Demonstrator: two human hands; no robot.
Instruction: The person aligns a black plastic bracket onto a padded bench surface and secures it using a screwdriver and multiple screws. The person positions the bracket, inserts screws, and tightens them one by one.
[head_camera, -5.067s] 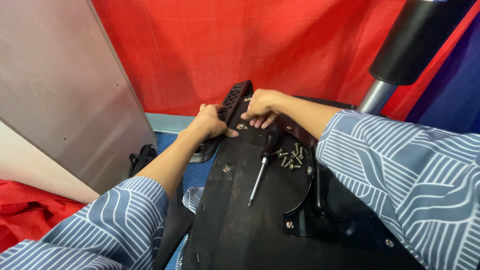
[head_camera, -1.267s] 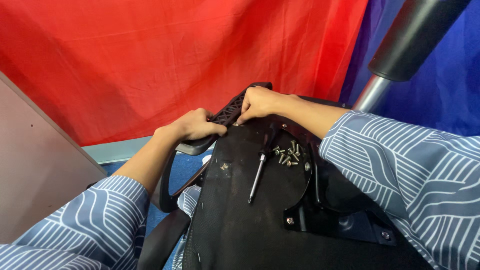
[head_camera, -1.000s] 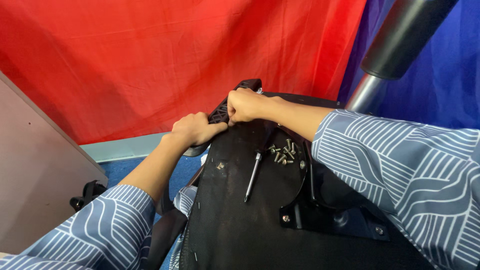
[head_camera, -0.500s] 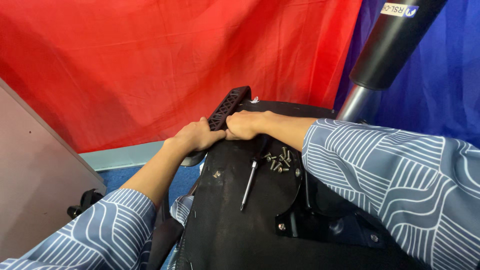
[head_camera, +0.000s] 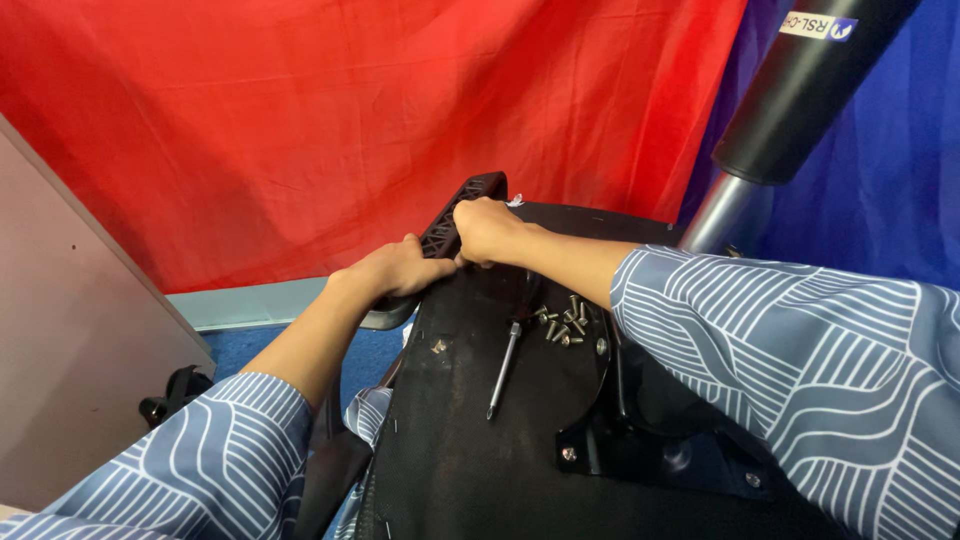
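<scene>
At panel's far edge | left hand (head_camera: 392, 272) fingers curled shut on armrest (head_camera: 452, 222) lower end | right hand (head_camera: 487, 230) fingers closed around armrest middle | screwdriver (head_camera: 508, 350), screws (head_camera: 563, 325) lie loose on panel (head_camera: 470, 440)

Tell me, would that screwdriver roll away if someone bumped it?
Probably a little. The screwdriver has a thin round metal shaft, so it may roll sideways. It lies loose on the black panel, apart from both hands. Its thicker dark handle likely slows it, and the screws beside it might stop it.
</scene>
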